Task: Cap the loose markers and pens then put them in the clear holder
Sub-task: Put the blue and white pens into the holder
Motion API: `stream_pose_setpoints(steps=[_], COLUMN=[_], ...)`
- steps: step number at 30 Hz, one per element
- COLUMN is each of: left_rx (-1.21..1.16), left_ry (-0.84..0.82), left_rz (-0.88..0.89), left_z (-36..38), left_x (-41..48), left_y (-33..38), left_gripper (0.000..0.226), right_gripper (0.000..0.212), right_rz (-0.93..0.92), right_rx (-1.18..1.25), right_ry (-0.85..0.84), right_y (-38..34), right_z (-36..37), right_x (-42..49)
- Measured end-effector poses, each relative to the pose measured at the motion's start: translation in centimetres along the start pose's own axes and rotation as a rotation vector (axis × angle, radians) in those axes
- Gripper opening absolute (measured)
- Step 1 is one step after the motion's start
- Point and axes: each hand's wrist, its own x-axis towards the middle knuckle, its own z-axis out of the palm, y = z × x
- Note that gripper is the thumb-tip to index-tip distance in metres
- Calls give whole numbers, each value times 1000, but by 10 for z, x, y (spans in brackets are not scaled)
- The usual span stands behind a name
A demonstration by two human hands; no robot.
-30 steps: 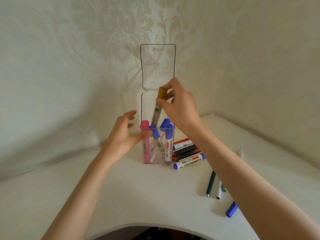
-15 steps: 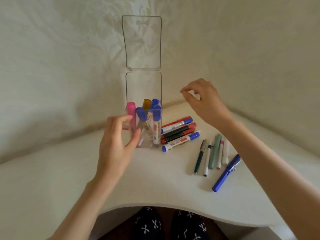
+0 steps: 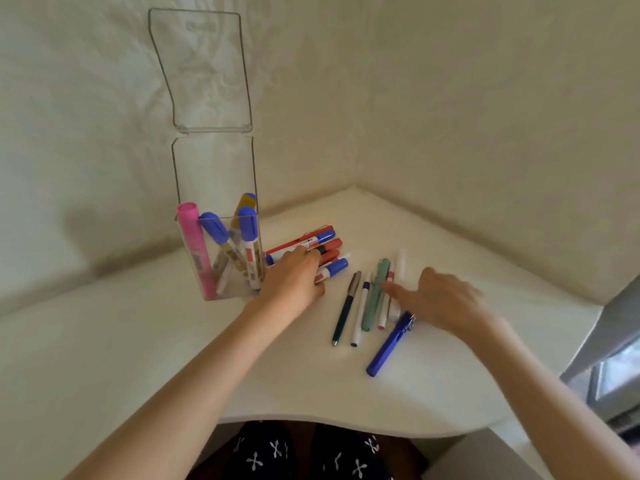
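The clear holder (image 3: 221,289) stands at the back left of the white desk with its lid (image 3: 204,71) hinged up. It holds a pink highlighter (image 3: 194,247), two blue-capped markers (image 3: 248,237) and a gold-capped one. Beside it lies a pile of red- and blue-capped markers (image 3: 329,242). My left hand (image 3: 294,280) lies on that pile, fingers and thumb curled around a blue-capped marker (image 3: 335,266) that rests on the desk. My right hand (image 3: 446,299) is blurred, fingers spread, touching a row of pens: dark green (image 3: 344,310), white (image 3: 360,315), pale green (image 3: 375,296), and a blue pen (image 3: 389,344).
The desk (image 3: 173,358) fills a corner between two patterned walls. Its curved front edge (image 3: 346,427) runs above my lap. A grey appliance (image 3: 616,368) stands at the right edge.
My left hand left the holder and dropped onto the marker pile. My right hand came down from above to the pens. The view tilted down and to the right.
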Motion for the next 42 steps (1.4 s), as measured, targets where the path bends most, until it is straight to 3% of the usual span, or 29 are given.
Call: stream_pose_setpoints(steps=[5, 12, 16, 21, 24, 27, 30, 34, 38, 42], left_rx=[97, 235, 269, 279, -82, -571, -913, -1093, -1260, -1098], left_ry=[-63, -224, -135, 1, 83, 172, 209, 371, 553, 686], left_rz=[-51, -141, -146, -97, -102, -120, -47, 59, 86, 58], left_z=[2, -4, 7, 9, -4, -26, -50, -91, -139, -163], left_x=[7, 18, 10, 2, -2, -10, -18, -21, -17, -8], left_y=[7, 24, 25, 23, 19, 13, 10, 3, -25, -57], left_gripper=[18, 29, 35, 41, 29, 15, 12, 13, 23, 41], right_gripper=[56, 25, 8, 16, 15, 22, 26, 15, 15, 16], right_rz=[-39, -97, -95, -104, -89, -72, -118, -296, -532, -661], right_rx=[206, 380, 409, 321, 373, 630, 987, 1392, 1461, 1464], right_ry=[4, 93, 192, 250, 318, 385, 263, 154, 181, 234], right_y=[-26, -44, -41, -40, -41, -43, -50, -72, -99, -125], right_z=[16, 24, 36, 42, 39, 26, 7, -20, -39, -52], right_x=[-7, 21, 24, 26, 27, 31, 34, 24, 11, 8])
